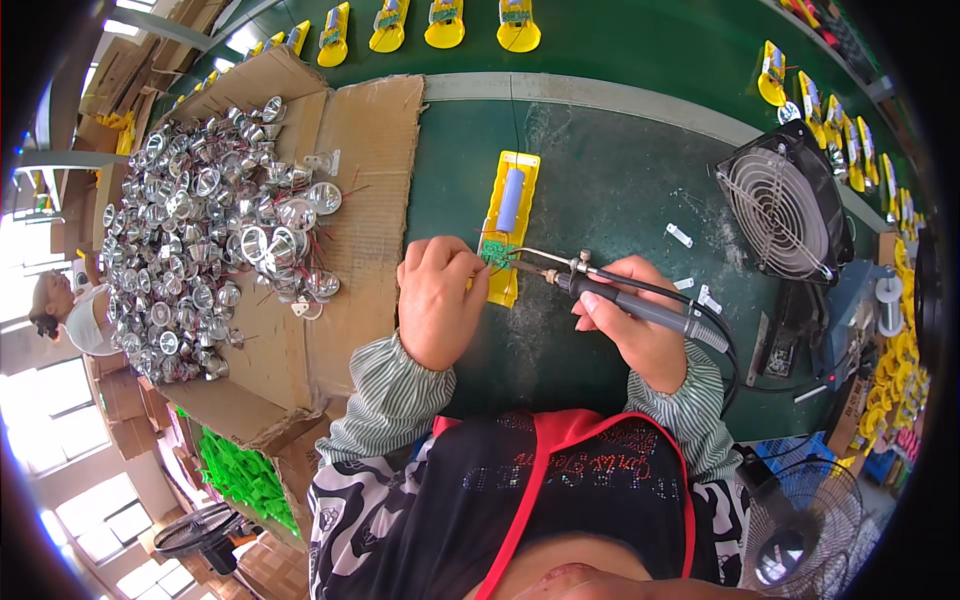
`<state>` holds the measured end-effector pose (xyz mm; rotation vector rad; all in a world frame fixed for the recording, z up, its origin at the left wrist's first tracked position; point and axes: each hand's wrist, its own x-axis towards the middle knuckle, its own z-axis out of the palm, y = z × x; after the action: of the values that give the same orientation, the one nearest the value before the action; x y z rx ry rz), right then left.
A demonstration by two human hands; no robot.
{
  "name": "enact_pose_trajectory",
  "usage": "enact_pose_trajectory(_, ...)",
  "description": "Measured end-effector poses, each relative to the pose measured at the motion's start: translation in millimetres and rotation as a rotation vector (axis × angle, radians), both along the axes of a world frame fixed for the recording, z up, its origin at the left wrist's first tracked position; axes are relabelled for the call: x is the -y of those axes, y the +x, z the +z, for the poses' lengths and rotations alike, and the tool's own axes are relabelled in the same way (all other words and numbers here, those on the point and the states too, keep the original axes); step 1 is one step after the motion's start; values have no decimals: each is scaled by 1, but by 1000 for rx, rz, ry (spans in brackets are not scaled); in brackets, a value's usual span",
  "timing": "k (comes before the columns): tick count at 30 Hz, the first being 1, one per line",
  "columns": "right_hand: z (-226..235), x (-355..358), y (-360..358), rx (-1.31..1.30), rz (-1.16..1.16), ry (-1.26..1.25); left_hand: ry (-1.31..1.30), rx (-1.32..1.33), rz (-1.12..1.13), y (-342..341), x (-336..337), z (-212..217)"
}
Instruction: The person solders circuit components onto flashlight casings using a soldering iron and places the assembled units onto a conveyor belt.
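Observation:
In front of me lies a yellow plastic housing (531, 180) with a purple cylindrical battery (511, 200) in its upper part. A small green circuit board (497, 252) sits over its lower half. My left hand (440, 300) is closed, with thumb and forefinger pinched at the board's left edge; a thin wire there is hard to make out. In my right hand (638, 318) is a soldering iron (630, 300) with a grey-blue handle and a thin metal feed tube (540, 252) alongside. Its tip points left and meets the board's right side, as far as I can see.
An open cardboard box (365, 150) at left holds many silver reflector lamp cups (185, 240). Small white parts (679, 235) and a black fan with a wire guard (780, 205) lie to the right. Yellow housings (518, 25) line the green far surface. A solder spool (888, 290) stands far right.

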<state>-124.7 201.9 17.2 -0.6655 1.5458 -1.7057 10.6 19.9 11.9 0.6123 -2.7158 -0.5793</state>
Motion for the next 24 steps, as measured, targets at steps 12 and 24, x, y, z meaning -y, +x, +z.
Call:
enact_pose_trajectory(12,-8,3,-2,-52,53,11,5,30,-7,-1,0,0)
enact_pose_trajectory(24,6,-17,-5,47,-106,-9,-3,36,-9,1,-1,0)
